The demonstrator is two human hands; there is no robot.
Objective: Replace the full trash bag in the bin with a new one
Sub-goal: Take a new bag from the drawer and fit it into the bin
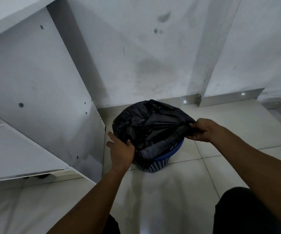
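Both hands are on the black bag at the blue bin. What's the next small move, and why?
Probably pull the near edge of the black bag down over the blue bin: its near rim shows bare, the right hand pinches the edge, and the left hand holds the left side.

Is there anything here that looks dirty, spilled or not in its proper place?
Yes. The white wall behind the blue bin carries dark smudges and stains. No spill shows on the floor tiles.

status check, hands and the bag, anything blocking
Left hand and right hand both gripping black bag edge over blue bin. White cabinet tight on left; nothing blocking.
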